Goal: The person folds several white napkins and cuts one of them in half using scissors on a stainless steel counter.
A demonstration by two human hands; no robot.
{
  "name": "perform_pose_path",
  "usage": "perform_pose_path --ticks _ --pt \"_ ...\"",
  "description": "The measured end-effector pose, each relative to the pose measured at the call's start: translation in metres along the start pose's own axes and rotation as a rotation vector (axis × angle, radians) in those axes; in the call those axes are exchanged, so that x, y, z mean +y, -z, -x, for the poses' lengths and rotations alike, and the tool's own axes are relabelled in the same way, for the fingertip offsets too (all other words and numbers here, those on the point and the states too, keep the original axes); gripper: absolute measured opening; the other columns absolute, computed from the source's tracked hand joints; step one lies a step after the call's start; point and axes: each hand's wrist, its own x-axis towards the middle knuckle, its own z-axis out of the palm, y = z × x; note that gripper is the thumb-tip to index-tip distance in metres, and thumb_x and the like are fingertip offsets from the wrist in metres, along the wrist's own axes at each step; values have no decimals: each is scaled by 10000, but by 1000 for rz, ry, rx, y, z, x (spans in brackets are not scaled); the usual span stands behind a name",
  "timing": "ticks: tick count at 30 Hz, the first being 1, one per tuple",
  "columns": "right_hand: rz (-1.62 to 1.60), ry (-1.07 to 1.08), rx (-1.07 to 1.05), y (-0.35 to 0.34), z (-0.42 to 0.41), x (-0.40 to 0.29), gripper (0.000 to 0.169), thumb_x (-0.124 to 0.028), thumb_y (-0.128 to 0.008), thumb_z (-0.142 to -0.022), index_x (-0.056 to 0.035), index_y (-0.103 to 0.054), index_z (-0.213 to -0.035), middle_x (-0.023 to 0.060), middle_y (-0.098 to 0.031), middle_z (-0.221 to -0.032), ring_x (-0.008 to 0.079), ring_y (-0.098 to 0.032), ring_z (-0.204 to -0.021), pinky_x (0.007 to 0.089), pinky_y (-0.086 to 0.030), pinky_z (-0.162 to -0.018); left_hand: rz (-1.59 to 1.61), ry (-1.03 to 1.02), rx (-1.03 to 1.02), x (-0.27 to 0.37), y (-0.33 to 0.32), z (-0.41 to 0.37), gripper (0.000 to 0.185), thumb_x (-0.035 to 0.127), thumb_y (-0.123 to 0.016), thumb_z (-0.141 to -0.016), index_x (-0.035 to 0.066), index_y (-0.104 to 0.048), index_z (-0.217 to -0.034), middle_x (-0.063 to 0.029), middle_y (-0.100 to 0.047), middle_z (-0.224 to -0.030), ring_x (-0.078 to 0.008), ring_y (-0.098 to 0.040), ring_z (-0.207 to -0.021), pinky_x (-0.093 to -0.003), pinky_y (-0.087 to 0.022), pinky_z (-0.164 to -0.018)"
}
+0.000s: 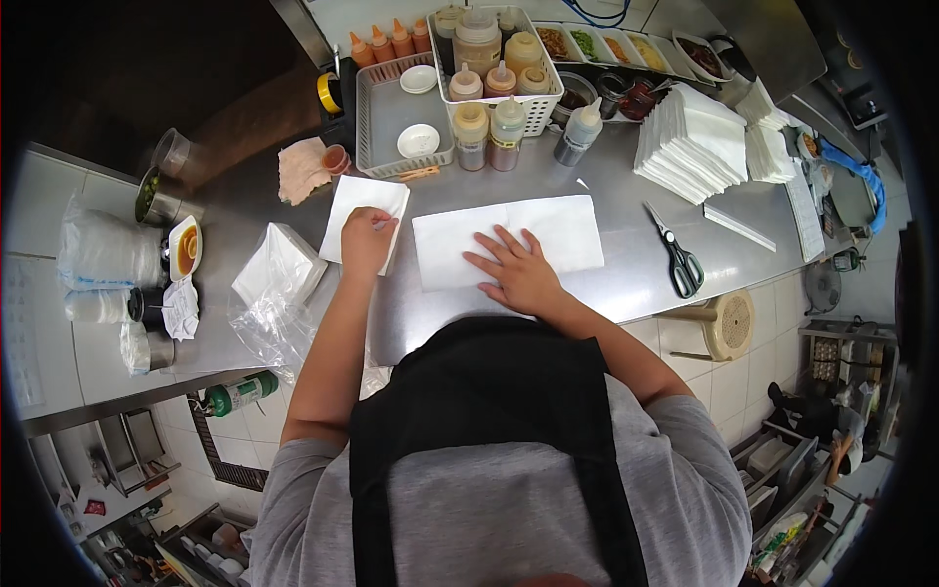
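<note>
My right hand (513, 271) lies flat, fingers spread, on an unfolded white paper napkin (565, 231) on the steel counter. To its left, my left hand (369, 238) rests on a small stack of folded white napkins (363, 192), thumb and fingertips together at the stack's right part; whether they pinch a sheet cannot be told. A plastic-wrapped pack of napkins (275, 264) lies left of that hand. Black-handled scissors (678, 257) lie at the right, below a tall pile of folded napkins (693, 143).
Squeeze bottles (508, 132) and a white basket (543, 110) stand behind the napkins, beside a grey tray (444, 158) with small bowls. A white strip (739, 228) lies right of the scissors. Sauce dish (188, 249) and metal pot (158, 209) stand far left; a stool (726, 325) is below the counter.
</note>
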Motion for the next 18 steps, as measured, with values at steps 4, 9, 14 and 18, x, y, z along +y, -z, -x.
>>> perform_pose_path --ticks 4,9,14,18 --pt "-5 -4 -11 0 0 0 561 -441 -600 -876 -279 -471 -1397 21 -373 -1503 278 -320 -1395 570 -241 -1100 157 168 -104 -12 6 -5 228 180 -755 -796 -1 -707 -924 -107 -707 -883 -188 -671 -794 -294 -513 -753" --pt "-6 -2 -13 0 0 0 550 -446 -587 -886 -277 -472 -1396 24 -373 -1504 278 -318 -1397 569 -238 -1101 151 204 -112 -20 5 -8 213 178 -738 -814 13 -719 -947 -88 -717 -859 -147 -658 -758 -273 -511 -726" --pt "-14 -7 -6 1 1 0 539 -451 -580 -893 -273 -479 -1392 28 -380 -1500 283 -322 -1396 569 -242 -1098 138 206 -95 -14 7 -8 191 164 -711 -829 7 -726 -937 -91 -719 -835 -149 -659 -746 -276 -510 -718" --pt "-8 2 -2 1 0 0 545 -466 -579 -892 -267 -481 -1390 32 -380 -1501 286 -318 -1399 571 -245 -1096 158 193 -97 -22 5 -10 190 161 -711 -826 4 -728 -932 -93 -721 -837 -157 -662 -750 -280 -511 -719"
